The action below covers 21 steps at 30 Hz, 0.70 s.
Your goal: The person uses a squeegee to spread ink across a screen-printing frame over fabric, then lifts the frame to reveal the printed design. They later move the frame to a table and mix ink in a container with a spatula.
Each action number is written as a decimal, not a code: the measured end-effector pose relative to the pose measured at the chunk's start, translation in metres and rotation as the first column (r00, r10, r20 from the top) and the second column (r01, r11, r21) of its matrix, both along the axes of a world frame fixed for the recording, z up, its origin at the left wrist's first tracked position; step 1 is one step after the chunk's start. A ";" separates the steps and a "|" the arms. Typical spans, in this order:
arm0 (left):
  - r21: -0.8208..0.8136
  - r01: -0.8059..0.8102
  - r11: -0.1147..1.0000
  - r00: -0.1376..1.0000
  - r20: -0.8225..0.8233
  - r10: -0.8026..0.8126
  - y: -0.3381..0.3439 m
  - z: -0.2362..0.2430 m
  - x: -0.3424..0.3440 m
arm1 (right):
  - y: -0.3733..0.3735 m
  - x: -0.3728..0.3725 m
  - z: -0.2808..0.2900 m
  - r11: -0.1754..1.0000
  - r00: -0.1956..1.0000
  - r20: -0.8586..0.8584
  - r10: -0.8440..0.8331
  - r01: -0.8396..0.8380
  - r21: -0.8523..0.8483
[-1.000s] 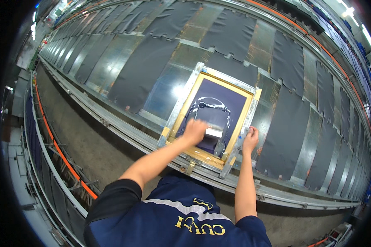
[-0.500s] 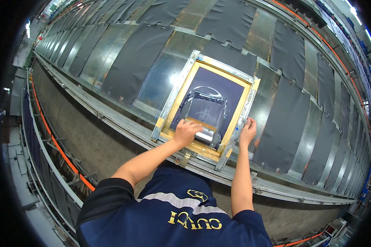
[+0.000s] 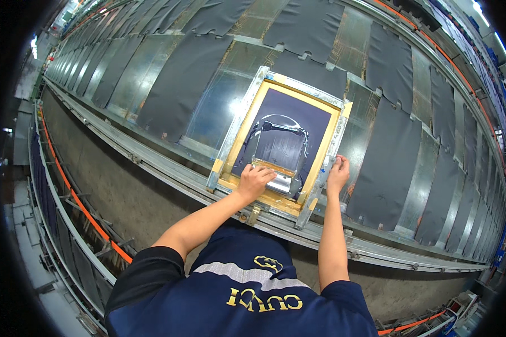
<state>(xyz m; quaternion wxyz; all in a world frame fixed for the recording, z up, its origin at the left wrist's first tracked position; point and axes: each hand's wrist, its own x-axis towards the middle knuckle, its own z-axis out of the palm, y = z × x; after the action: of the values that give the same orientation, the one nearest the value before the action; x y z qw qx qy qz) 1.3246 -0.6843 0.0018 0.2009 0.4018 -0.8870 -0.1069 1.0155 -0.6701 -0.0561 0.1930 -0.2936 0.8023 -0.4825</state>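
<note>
Left hand: fingers wrapped on the squeegee, which sits inside the frame, close to its near edge; more room lies toward the far edge. Right hand: fingers narrow beside the frame's right edge; grip cannot be determined.

Stretches far to both sides as a long metal table, edged by a grey rail. Carries dark grey sheets in rows, spaced apart by strips of bare metal. Bears, too, a metal-edged yellow frame, overlapping one sheet and reaching the rail.
</note>
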 end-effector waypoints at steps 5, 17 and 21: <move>0.000 -0.087 0.996 0.995 -0.052 0.087 -0.083 0.018 -0.038 | -0.001 0.002 0.010 0.999 1.000 0.002 -0.017 0.017 0.027; 0.034 0.087 0.996 0.993 0.073 -0.089 0.004 0.005 0.008 | 0.003 -0.012 -0.008 0.998 0.998 0.007 0.059 -0.059 -0.009; 0.054 0.156 0.986 0.988 0.011 -0.156 0.016 0.026 0.033 | -0.008 -0.032 0.004 0.985 0.984 -0.147 0.099 -0.118 -0.130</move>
<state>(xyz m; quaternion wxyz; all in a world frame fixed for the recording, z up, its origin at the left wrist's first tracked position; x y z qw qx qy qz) 1.3579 -0.6684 0.0280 0.1743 0.3372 -0.9141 -0.1427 0.9837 -0.6784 -0.0519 0.1415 -0.3826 0.7614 -0.5039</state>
